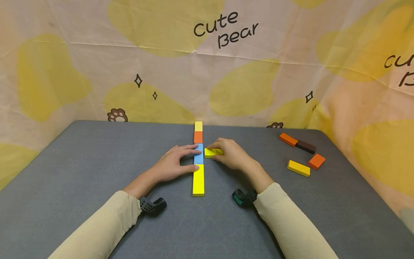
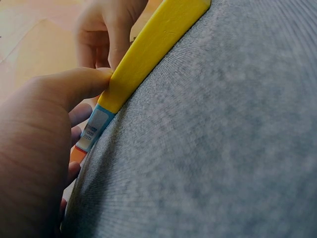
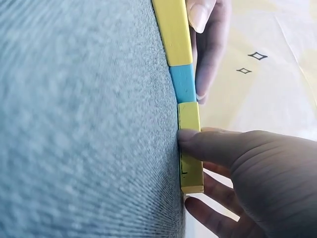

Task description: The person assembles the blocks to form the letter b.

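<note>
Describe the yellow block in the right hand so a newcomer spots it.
On the grey table, find the straight row of blocks. Just right of its blue block, the right hand pinches a yellow block. Unlike the row's yellow blocks, it lies crosswise to the row.

There are four yellow blocks (image 1: 198, 183), three orange blocks (image 1: 198, 137), one blue block (image 1: 198, 159) and one dark brown block (image 1: 306, 146), making nine; two hands (image 1: 171, 163) (image 1: 233, 154), two sleeves (image 1: 100, 223), two dark wrist bands (image 1: 153, 206), one worktop (image 1: 81, 162), and one printed cloth (image 1: 181, 68) bearing four star outlines (image 1: 138, 81) and two paw prints (image 1: 117, 115).
</note>
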Motion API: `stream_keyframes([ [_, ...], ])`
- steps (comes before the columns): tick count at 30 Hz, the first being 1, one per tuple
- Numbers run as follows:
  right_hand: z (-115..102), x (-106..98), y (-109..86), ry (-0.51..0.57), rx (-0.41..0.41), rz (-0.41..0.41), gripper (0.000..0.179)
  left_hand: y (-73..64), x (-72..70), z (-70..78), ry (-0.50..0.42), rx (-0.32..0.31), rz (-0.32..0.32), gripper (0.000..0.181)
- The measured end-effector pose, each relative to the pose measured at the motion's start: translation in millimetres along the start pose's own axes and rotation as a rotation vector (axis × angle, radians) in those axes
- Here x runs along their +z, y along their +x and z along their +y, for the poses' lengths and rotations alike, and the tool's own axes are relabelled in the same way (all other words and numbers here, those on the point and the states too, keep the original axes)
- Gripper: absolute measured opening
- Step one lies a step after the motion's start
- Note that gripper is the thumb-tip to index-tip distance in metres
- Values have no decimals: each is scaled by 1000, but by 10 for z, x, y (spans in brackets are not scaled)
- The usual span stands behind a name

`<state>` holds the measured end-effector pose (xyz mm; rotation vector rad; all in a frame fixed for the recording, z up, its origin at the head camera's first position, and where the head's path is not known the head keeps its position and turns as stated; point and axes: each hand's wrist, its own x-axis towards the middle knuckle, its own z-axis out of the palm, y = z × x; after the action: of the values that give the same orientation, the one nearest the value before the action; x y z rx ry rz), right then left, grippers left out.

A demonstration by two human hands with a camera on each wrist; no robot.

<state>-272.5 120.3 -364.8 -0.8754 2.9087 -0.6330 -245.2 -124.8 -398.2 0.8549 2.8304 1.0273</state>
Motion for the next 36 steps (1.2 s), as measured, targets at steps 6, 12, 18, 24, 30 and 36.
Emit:
stream_keyframes([
  [6,-21,29,10,-16,1,6,37,3,-3,5,-5,-4,-4,56],
  [12,-29,32,3,-27,17,12,38,20,1,25,2,-2,-13,56],
  [18,-42,39,4,-27,24,9,40,19,9,26,4,-7,-14,57],
  [24,-38,9,10,-8,1,-6,46,-4,12,7,12,-7,-4,56],
  [30,40,-121,-40,6,12,1,46,-2,15,2,20,3,-2,57],
  [36,197,-292,-116,-7,44,18,45,6,22,5,30,7,4,57],
])
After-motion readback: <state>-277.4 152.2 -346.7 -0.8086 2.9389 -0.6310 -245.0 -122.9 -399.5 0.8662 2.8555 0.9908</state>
